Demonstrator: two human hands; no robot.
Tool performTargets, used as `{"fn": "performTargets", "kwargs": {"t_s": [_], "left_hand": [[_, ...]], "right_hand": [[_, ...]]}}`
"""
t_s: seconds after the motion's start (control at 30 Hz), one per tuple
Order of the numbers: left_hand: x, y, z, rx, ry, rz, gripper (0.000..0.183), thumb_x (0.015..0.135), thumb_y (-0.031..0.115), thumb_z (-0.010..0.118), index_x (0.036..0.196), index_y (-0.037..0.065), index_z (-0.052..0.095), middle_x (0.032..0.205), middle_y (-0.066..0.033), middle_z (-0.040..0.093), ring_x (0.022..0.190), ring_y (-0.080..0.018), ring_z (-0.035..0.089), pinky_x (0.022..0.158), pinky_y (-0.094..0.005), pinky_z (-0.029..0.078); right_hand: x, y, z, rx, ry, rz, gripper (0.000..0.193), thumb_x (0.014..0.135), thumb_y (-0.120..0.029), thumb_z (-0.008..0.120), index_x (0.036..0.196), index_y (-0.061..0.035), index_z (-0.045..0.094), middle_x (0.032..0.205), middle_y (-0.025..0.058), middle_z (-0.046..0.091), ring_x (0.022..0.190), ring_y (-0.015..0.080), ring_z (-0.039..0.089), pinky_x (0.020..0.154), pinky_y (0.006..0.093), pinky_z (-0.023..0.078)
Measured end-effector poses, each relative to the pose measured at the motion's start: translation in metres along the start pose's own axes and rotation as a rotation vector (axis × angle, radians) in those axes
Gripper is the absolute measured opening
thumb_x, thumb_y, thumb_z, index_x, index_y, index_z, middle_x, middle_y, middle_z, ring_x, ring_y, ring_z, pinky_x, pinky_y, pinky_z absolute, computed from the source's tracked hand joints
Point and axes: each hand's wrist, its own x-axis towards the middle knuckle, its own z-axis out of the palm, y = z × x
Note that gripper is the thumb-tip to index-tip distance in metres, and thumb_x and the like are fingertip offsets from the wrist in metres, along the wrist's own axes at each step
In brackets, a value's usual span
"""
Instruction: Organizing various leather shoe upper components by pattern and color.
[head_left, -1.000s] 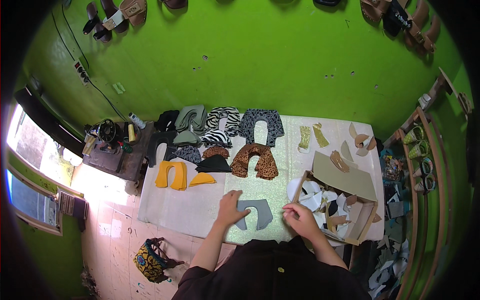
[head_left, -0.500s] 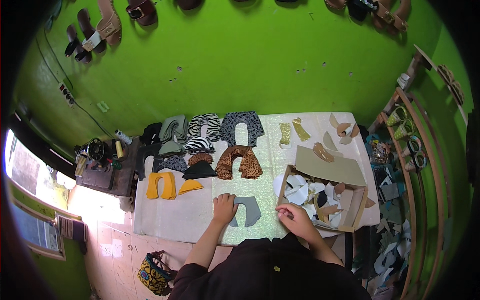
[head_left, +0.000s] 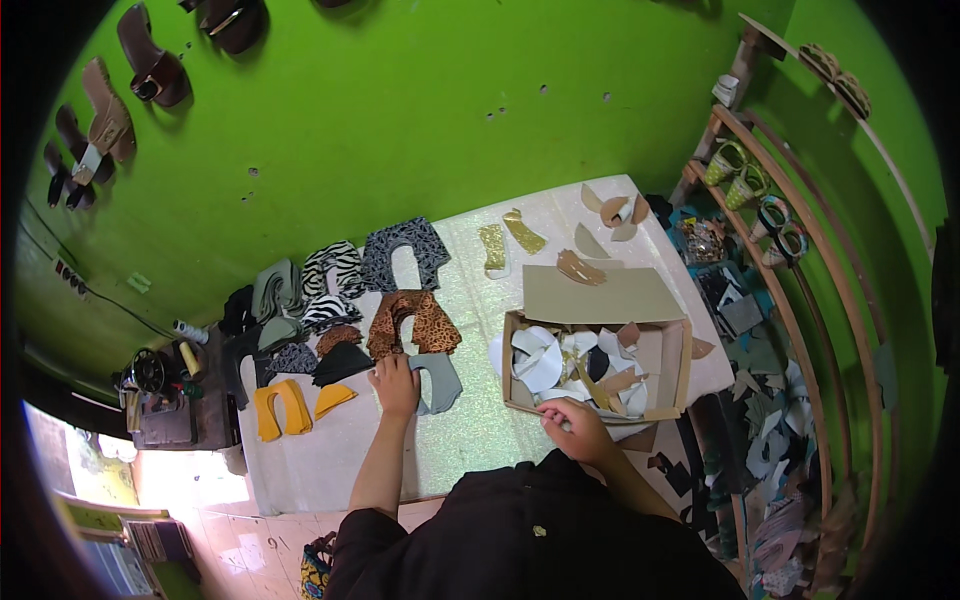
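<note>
My left hand [head_left: 396,387] lies fingers forward on the left arm of a grey U-shaped cut piece [head_left: 442,384]. The piece's far edge meets a stack of leopard-print U-shaped pieces [head_left: 436,325]. My right hand [head_left: 576,428] has its fingers curled at the near edge of an open cardboard box [head_left: 668,372], close to its left corner; whatever they pinch is too small to make out. White, brown and dark scraps [head_left: 540,360] fill the box. Left of my left hand are black curved pieces [head_left: 342,364] and yellow pieces [head_left: 283,410].
Zebra-print [head_left: 333,270] and grey-black patterned stacks [head_left: 405,245] lie farther back. Gold strips [head_left: 522,231] and beige pieces [head_left: 612,212] are at the far right of the table. A sewing machine [head_left: 148,372] stands left; a wooden rack [head_left: 800,260] with sandals stands right.
The grey piece has slid away from me, up to the leopard-print stack, with my left hand on it. My right hand has shifted right along the box's near edge. The view has turned right.
</note>
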Motion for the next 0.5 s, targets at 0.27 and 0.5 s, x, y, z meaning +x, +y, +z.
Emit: {"fn": "performTargets", "kwargs": {"t_s": [0.27, 0.5], "left_hand": [[-0.023, 0.015, -0.013, -0.154, 0.103, 0.086, 0.035, 0.075, 0.022, 0.063, 0.107, 0.011, 0.054, 0.106, -0.008, 0.05, 0.108, -0.0266, 0.043, 0.091, -0.0504, 0.024], [-0.038, 0.019, -0.003, -0.112, 0.01, 0.059, 0.014, 0.078, 0.025, 0.064, 0.09, 0.017, 0.065, 0.097, -0.0019, 0.052, 0.101, -0.0225, 0.046, 0.089, -0.0528, 0.025]], "right_hand": [[-0.009, 0.023, -0.036, -0.103, 0.153, 0.159, 0.026, 0.079, -0.016, 0.062, 0.103, -0.0072, 0.06, 0.085, 0.0097, 0.063, 0.077, 0.0225, 0.061, 0.073, 0.0362, 0.043], [-0.011, 0.074, -0.096, -0.732, 0.214, 0.296, 0.032, 0.069, -0.008, 0.062, 0.101, -0.009, 0.061, 0.097, 0.0092, 0.063, 0.091, 0.026, 0.06, 0.086, 0.0395, 0.039]]}}
